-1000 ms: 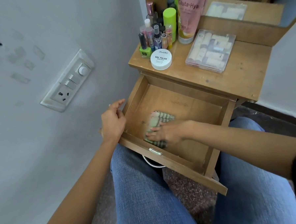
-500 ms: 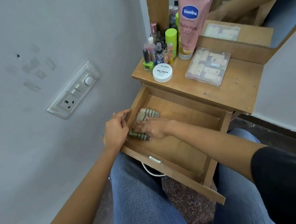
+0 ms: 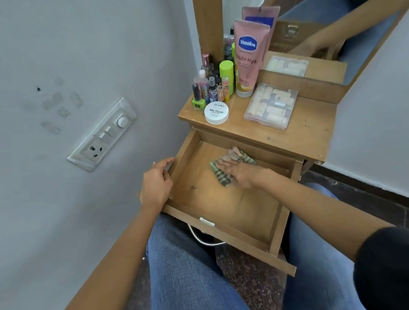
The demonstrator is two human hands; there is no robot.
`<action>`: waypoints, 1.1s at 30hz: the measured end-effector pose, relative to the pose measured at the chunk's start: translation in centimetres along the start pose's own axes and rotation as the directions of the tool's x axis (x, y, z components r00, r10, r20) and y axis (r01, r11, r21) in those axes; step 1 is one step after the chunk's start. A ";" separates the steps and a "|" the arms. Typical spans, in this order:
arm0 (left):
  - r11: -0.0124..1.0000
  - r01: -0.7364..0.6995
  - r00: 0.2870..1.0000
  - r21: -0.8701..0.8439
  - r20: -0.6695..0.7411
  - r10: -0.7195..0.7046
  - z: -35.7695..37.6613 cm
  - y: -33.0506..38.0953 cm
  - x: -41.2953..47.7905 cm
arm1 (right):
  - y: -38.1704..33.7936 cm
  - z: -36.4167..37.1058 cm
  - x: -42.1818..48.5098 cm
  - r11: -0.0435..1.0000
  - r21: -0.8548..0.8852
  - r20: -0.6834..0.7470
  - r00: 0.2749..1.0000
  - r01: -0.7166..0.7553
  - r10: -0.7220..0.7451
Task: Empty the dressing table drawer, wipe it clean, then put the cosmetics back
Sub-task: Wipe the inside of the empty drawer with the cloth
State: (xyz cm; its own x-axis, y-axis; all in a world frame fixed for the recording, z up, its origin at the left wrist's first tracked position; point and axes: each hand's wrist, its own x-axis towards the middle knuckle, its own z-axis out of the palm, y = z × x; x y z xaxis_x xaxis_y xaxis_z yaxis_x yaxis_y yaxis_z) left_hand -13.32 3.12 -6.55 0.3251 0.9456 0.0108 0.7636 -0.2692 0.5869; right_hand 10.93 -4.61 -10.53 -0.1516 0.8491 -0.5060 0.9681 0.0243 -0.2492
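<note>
The wooden drawer (image 3: 228,229) is pulled out over my knees and holds only a striped green-and-beige cloth (image 3: 221,175). My right hand (image 3: 237,172) lies flat on the cloth, pressing it to the drawer floor near the back. My left hand (image 3: 155,183) grips the drawer's left side wall. On the dressing table top (image 3: 302,135) stand a white nail polish remover jar (image 3: 216,112), a cluster of small nail polish bottles (image 3: 209,90), a pink Vaseline tube (image 3: 249,57) and a clear plastic box (image 3: 270,105) of pale cosmetics.
A grey wall with a switch and socket plate (image 3: 103,136) runs close along the left. A mirror (image 3: 322,18) rises behind the table top. My knees in blue jeans (image 3: 186,274) sit under the drawer front, and a metal handle (image 3: 207,241) hangs below it.
My right hand has slid the cloth from the drawer's front left area, past the left wall, to the back middle. My left hand stays on the left side wall.
</note>
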 end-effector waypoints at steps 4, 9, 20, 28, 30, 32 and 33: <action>1.000 0.029 1.000 0.002 -0.007 -0.029 -0.1 0.4 -0.3 | 2.1 2.6 -5.4 0.997 0.055 0.067 0.996 -0.059 0.055; 0.999 0.045 0.999 0.017 -0.026 -0.044 -0.2 0.8 -0.6 | -0.3 4.5 -8.1 0.996 -0.049 0.120 0.990 -0.073 0.079; 0.999 -0.039 0.999 -0.004 -0.011 0.039 0.0 3.2 -1.8 | -3.2 2.4 -9.6 0.997 -0.071 -0.091 0.995 0.020 -0.027; 0.972 -0.135 0.991 -0.190 -0.022 0.133 2.3 7.4 -5.1 | -3.1 1.7 -8.4 0.976 -0.212 0.015 0.999 -0.039 0.044; 0.965 -0.116 0.993 -0.236 -0.008 0.117 2.5 7.9 -5.6 | -3.4 2.0 -8.6 0.970 -0.233 -0.001 0.998 -0.064 0.066; 0.960 -0.100 0.995 -0.261 0.005 0.104 2.9 8.0 -5.7 | -3.6 2.4 -8.6 0.958 -0.272 0.001 0.996 -0.089 0.093; 0.959 -0.090 0.995 -0.269 0.009 0.096 3.0 8.0 -5.8 | -3.6 2.5 -8.5 0.954 -0.284 0.008 0.994 -0.099 0.106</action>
State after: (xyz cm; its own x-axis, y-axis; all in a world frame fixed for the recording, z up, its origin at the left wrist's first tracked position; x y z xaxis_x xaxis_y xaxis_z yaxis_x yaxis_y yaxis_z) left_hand -7.37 -5.06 -4.35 0.4024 0.9135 0.0596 0.5529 -0.2944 0.7795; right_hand 8.24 -13.27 -7.41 -0.0502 0.8424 -0.5365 0.9949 0.0892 0.0470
